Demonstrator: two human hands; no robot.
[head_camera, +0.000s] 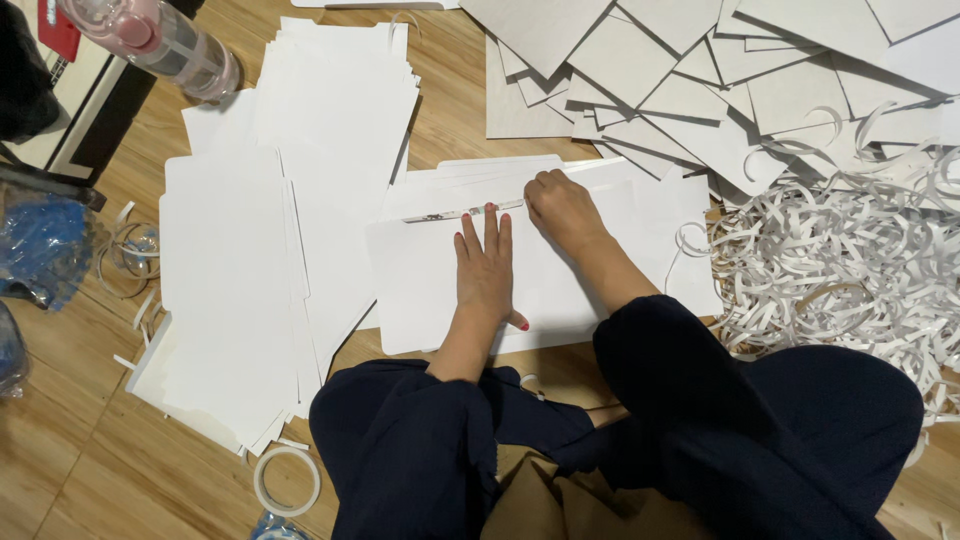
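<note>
Flat, the left hand (485, 268) pins white card (420, 290) — right hand (562, 208) pinches tape strip (465, 211) — running left-right.

Two bare hands lie on the sheets: the left hand (485, 265) flat, the right hand (562, 207) just beside it. Left of them, one clear plastic bottle with a pink cap (158, 42); below them, one white ring-shaped tape roll (286, 481). The white paper sheets (300, 150) and curled paper strips (850, 270) are too many to count.
</note>
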